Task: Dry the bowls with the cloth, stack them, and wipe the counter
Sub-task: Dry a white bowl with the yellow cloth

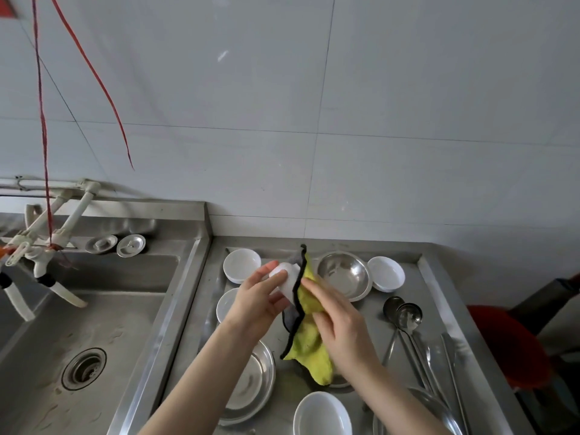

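My left hand (pixel 255 304) grips a small white bowl (pixel 287 279) tilted on its side above the steel counter (pixel 439 296). My right hand (pixel 337 320) holds a yellow cloth with a black edge (pixel 309 337) against the bowl; the cloth hangs down over the counter. White bowls stand at the back left (pixel 241 265), behind my left hand (pixel 226 304), at the back right (pixel 386 273) and at the front (pixel 321 414). A steel bowl (pixel 345 274) sits behind the cloth.
A steel plate (pixel 251 387) lies under my left forearm. Ladles and spoons (pixel 408 321) lie on the counter's right side. A steel sink (pixel 81 324) with a drain, taps (pixel 47 246) and two plugs is at the left. A red object (pixel 508 343) stands beyond the right edge.
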The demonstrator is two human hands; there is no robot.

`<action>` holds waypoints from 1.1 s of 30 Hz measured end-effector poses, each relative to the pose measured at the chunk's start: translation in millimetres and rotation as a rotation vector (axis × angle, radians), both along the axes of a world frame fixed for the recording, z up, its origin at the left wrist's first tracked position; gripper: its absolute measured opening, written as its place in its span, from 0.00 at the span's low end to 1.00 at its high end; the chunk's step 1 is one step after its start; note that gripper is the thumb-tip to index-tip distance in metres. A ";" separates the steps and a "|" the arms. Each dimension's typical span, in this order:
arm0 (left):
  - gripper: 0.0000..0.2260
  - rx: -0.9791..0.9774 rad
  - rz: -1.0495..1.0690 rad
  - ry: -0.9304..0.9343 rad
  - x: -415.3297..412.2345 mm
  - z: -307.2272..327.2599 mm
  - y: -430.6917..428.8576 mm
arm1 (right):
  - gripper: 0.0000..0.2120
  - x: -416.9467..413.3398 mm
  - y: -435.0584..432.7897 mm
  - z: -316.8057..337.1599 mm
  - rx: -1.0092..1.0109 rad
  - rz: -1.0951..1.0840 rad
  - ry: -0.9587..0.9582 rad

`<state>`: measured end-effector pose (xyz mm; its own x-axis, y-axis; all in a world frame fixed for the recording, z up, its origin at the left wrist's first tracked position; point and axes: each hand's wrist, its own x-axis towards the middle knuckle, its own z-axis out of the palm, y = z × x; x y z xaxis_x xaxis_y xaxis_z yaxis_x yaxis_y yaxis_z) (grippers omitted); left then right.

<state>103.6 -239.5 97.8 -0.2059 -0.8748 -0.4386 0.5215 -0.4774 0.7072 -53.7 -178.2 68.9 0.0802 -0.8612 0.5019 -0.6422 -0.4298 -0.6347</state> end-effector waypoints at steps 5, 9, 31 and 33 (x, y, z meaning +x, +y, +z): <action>0.20 -0.148 -0.153 -0.034 12.9 0.9 5.1 | 0.21 5.5 -0.5 16.5 0.120 0.057 -0.147; 0.19 -0.192 -0.187 0.029 16.4 3.4 7.1 | 0.20 8.6 -14.3 31.5 0.251 0.098 -0.207; 0.21 -0.254 -0.189 0.114 19.3 7.9 16.6 | 0.14 8.9 -41.4 52.2 0.266 0.043 -0.154; 0.22 -0.252 -0.137 0.128 22.2 9.6 14.5 | 0.10 3.9 -39.1 49.9 0.304 -0.007 -0.256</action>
